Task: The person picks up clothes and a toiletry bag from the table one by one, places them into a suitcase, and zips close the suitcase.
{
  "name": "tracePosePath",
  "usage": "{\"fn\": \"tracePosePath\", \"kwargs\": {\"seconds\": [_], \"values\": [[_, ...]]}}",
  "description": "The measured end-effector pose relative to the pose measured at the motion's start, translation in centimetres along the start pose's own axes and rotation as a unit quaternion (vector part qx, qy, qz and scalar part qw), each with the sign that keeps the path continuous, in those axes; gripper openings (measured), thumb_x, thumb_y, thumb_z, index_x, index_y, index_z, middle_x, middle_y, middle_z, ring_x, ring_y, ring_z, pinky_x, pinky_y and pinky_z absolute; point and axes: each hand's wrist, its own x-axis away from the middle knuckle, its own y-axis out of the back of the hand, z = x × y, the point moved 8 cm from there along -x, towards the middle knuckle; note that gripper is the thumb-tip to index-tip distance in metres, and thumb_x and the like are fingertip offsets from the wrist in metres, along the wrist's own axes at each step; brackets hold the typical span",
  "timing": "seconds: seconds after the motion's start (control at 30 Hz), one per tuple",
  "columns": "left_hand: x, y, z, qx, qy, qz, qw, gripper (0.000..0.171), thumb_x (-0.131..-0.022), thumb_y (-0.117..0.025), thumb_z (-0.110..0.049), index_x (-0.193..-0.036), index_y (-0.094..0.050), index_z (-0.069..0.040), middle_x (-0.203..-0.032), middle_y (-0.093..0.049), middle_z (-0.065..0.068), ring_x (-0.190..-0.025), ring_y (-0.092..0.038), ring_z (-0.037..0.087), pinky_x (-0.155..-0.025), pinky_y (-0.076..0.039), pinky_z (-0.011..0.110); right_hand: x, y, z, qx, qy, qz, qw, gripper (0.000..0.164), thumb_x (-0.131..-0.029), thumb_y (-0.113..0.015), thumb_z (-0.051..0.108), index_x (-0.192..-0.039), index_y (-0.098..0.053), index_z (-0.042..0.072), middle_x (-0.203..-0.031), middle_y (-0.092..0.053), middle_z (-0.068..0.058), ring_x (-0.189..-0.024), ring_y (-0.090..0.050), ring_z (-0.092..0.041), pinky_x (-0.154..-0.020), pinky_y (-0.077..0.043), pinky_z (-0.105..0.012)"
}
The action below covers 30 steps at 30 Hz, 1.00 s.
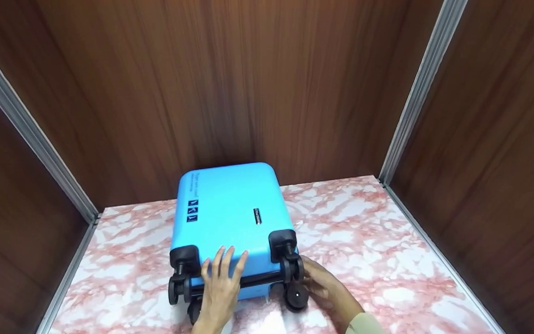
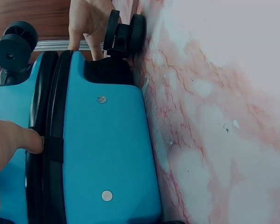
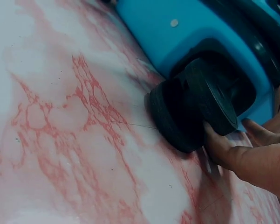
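Note:
A bright blue hard-shell suitcase (image 1: 230,204) lies flat, its wheeled end towards me. My left hand (image 1: 220,290) rests on that end with fingers spread and fairly straight over the upper edge. In the left wrist view, its thumb (image 2: 32,141) touches the black zip band (image 2: 46,182). At the suitcase's right near corner, my right hand (image 1: 325,283) touches the side, beside a black double wheel (image 1: 296,297). Seen from the right wrist, the thumb (image 3: 221,147) is against or just behind the lower wheel (image 3: 191,109). Some right fingertips are hidden.
The suitcase lies on a pink-and-white marbled surface (image 1: 364,250). A brown wood-grain panel (image 1: 230,83) stands behind it, with more panels left and right. Grey metal strips (image 1: 422,88) run along the corners. Another black wheel pair (image 1: 180,287) juts out at the near left.

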Motion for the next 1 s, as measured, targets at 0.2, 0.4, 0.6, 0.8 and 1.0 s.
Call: {"fn": "tracePosePath", "kwargs": {"seconds": [0.2, 0.4, 0.6, 0.8, 1.0], "values": [[1.1, 2.1, 0.4, 0.095, 0.023, 0.012, 0.9951, 0.075, -0.072, -0.084, -0.007, -0.141, -0.055, -0.015, -0.143, -0.053, 0.016, -0.131, -0.051, 0.032, -0.104, -0.04, 0.047, 0.2, 1.1, 1.6, 0.05, 0.069, -0.029, 0.996, 0.078, -0.095, -0.064, 0.04, -0.156, -0.026, 0.011, -0.095, -0.061, 0.006, -0.076, -0.061, -0.003, -0.075, -0.055, -0.029], [2.7, 7.2, 2.4, 0.19, 0.023, -0.17, 0.9666, 0.033, -0.1, -0.049, -0.021, -0.111, -0.067, 0.004, -0.114, -0.064, 0.024, -0.105, -0.062, 0.029, -0.108, -0.04, 0.016, 2.5, -0.3, 6.3, 0.144, 0.187, -0.009, 0.972, 0.083, -0.091, -0.062, 0.006, -0.16, -0.017, 0.017, -0.144, -0.039, -0.029, -0.121, -0.058, -0.031, -0.091, -0.054, -0.033], [5.0, 10.7, 9.4, 0.249, 0.197, -0.301, 0.8993, 0.022, -0.08, -0.044, 0.017, -0.096, -0.059, 0.02, -0.103, -0.067, 0.001, -0.106, -0.06, 0.002, -0.101, -0.043, 0.012, 4.2, -1.4, 10.4, 0.273, 0.27, 0.01, 0.923, 0.1, -0.082, -0.063, -0.012, -0.161, -0.008, 0.016, -0.163, -0.017, -0.025, -0.142, -0.033, -0.052, -0.102, -0.048, -0.052], [9.0, 6.1, 17.2, 0.3, 0.428, -0.102, 0.8462, 0.059, -0.074, -0.045, 0.031, -0.128, -0.053, 0.008, -0.123, -0.059, -0.004, -0.115, -0.051, -0.006, -0.099, -0.041, 0.005, 3.7, -3.4, 12.0, 0.4, 0.293, 0.053, 0.867, 0.108, -0.077, -0.071, -0.008, -0.161, -0.008, 0.02, -0.166, -0.003, -0.02, -0.15, -0.014, -0.047, -0.102, -0.044, -0.064], [10.3, -0.2, 16.9, 0.417, 0.387, 0.097, 0.8167, 0.08, -0.079, -0.062, 0.019, -0.151, -0.033, 0.002, -0.149, -0.044, 0.026, -0.127, -0.045, -0.006, -0.105, -0.041, 0.017, 2.6, -4.8, 11.5, 0.448, 0.287, 0.065, 0.844, 0.11, -0.077, -0.068, -0.012, -0.161, -0.004, 0.019, -0.164, -0.002, -0.021, -0.15, -0.017, -0.044, -0.099, -0.049, -0.06]]}}
